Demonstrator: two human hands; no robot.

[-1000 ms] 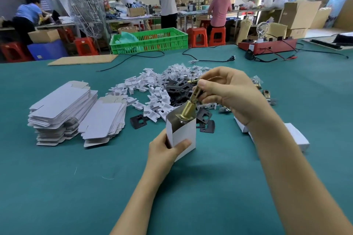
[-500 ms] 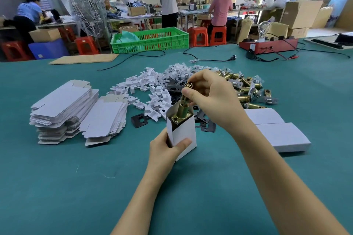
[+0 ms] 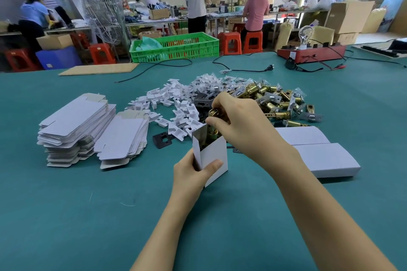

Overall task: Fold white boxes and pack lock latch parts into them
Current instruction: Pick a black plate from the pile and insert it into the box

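Here, white box point(image 3: 214, 156) stood upright on green table point(image 3: 66, 215), open end up, gripped low down by left hand point(image 3: 191, 174), thumb across front face, other fingers hidden behind. Brass latch point(image 3: 213, 116) poked up out of box mouth, lower end already inside, upper end pinched by right hand point(image 3: 240, 125) directly above box. Box plain white outside, grey inside, one flap raised at back left. Latch shiny brass with squared top end. Right hand fingers curled tight round latch; left hand curled round box. Pile of brass latches point(image 3: 277, 101) lay just behind right hand. Two closed boxes point(image 3: 319, 154) lay right of right forearm. Stacks of flat boxes point(image 3: 88, 130) sat well left, white plastic bits point(image 3: 176, 112) and black plates point(image 3: 162, 140) between stacks and box.
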